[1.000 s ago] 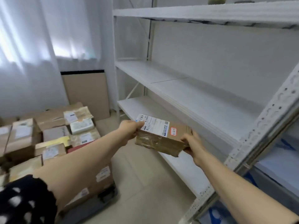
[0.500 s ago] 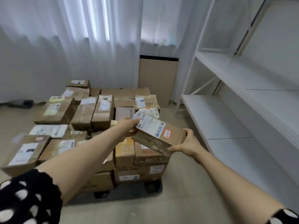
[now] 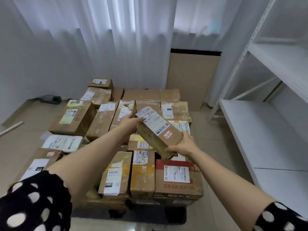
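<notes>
One brown parcel (image 3: 160, 135), tilted, is held above well over a dozen stacked boxes (image 3: 178, 177). Two hands grip it: the left hand (image 3: 131, 122) has its fingers curled round the far end, the right hand (image 3: 185, 145) clasps the near end. One white rack (image 3: 266, 130) stands on the right.

Labelled parcel (image 3: 159, 133) between both hands

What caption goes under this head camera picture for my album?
Left hand and right hand hold a labelled parcel above piled boxes beside white shelves.
</notes>
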